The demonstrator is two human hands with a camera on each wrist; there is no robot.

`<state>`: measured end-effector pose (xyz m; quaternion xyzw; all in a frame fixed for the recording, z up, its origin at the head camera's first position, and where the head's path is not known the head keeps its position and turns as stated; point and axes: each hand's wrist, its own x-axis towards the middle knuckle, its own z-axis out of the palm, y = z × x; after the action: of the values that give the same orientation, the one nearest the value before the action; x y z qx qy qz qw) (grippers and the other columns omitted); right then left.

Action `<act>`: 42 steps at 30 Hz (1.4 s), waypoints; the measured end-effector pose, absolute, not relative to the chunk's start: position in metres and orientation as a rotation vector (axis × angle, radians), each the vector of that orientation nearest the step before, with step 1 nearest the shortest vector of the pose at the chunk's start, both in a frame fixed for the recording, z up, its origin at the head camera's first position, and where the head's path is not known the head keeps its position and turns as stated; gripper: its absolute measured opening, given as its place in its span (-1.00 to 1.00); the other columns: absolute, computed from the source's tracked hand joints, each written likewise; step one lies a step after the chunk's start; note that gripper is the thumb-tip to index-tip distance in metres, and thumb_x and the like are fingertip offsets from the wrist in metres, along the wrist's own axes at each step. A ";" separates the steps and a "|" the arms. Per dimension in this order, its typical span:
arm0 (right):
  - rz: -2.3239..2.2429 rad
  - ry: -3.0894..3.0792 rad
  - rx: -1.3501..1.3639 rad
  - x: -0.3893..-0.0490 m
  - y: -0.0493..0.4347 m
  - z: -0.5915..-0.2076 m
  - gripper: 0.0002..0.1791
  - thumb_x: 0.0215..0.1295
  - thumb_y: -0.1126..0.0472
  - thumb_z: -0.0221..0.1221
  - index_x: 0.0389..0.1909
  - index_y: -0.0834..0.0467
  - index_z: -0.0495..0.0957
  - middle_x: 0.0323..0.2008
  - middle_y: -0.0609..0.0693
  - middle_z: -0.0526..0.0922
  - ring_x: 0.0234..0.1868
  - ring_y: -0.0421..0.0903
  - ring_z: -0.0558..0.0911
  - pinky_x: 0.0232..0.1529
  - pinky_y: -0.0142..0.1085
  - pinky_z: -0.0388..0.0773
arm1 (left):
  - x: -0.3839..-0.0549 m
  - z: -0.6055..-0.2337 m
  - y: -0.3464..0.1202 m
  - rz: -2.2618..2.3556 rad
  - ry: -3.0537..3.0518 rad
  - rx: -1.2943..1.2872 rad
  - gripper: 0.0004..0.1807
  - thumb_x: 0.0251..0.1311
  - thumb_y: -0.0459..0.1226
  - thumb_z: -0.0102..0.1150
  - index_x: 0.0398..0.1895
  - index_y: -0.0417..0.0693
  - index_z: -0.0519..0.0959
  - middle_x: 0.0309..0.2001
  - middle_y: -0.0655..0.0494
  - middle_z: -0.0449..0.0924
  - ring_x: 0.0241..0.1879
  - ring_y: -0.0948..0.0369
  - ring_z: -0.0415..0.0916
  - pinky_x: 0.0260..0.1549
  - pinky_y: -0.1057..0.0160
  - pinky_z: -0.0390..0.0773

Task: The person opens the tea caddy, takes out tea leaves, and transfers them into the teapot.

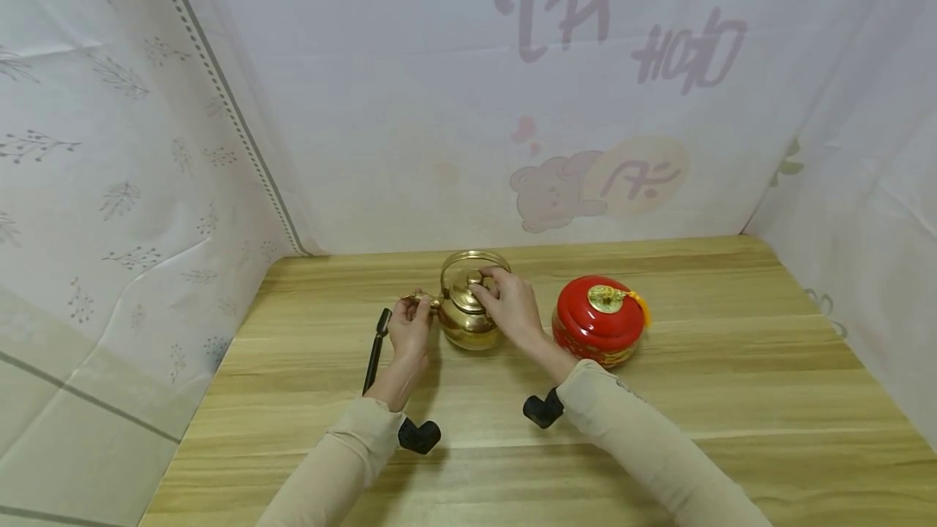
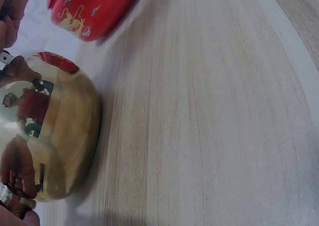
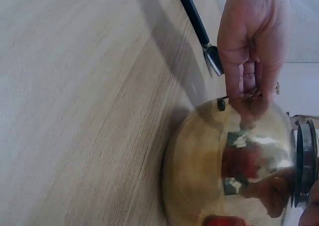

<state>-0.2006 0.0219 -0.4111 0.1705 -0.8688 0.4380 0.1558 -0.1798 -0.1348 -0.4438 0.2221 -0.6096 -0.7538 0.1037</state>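
Observation:
A shiny gold kettle (image 1: 472,334) with an upright loop handle (image 1: 476,257) stands on the wooden table. My left hand (image 1: 410,332) pinches its spout (image 1: 433,302) on the left side; the right wrist view has that hand's (image 3: 254,42) fingers close against the kettle body (image 3: 214,161). With thumb and fingers my right hand (image 1: 512,307) grips the knob (image 1: 474,276) of the round lid (image 1: 465,293), reaching in at the handle. The lid sits over the kettle's mouth, and the dark rim (image 3: 303,164) shows in the right wrist view.
To the right of the kettle stands a red lidded jar (image 1: 599,324) with gold decoration and an orange tassel. A slim black-handled tool (image 1: 375,356) with a small shiny head lies by my left hand. A patterned curtain (image 1: 410,145) hangs behind the table.

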 end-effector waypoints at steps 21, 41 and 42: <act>1.470 -2.425 0.611 -0.140 0.058 -0.417 -0.74 0.06 0.29 0.35 -0.19 0.23 0.65 -0.62 -0.08 0.51 -0.62 -0.35 0.39 -0.63 -0.50 0.39 | -0.181 -0.444 -0.138 -2.243 -1.802 0.646 -0.65 0.35 -0.30 -0.01 0.14 -0.27 0.37 -0.13 0.06 0.45 -0.18 0.34 0.41 0.07 0.26 0.48; 1.327 -2.743 0.650 -0.120 0.083 -0.455 -0.81 0.04 0.25 0.36 -0.32 0.14 0.59 -0.58 -0.20 0.52 -0.65 -0.38 0.36 -0.65 -0.52 0.31 | -0.182 -0.444 -0.135 -2.249 -1.771 0.646 -0.68 0.35 -0.33 -0.01 0.11 -0.27 0.38 -0.20 0.11 0.43 -0.23 0.37 0.41 -0.01 0.33 0.52; 1.315 -2.747 0.657 -0.120 0.083 -0.457 -0.82 0.03 0.25 0.36 -0.33 0.13 0.59 -0.59 -0.21 0.51 -0.65 -0.39 0.35 -0.64 -0.52 0.30 | -0.181 -0.444 -0.135 -2.249 -1.773 0.645 -0.67 0.35 -0.33 -0.01 0.12 -0.28 0.38 -0.20 0.12 0.43 -0.23 0.38 0.41 0.00 0.32 0.51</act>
<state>-0.1203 0.0830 -0.4569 0.2109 -0.8816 0.4221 0.0130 -0.1814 -0.1350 -0.4438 0.2186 -0.6009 -0.7620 0.1027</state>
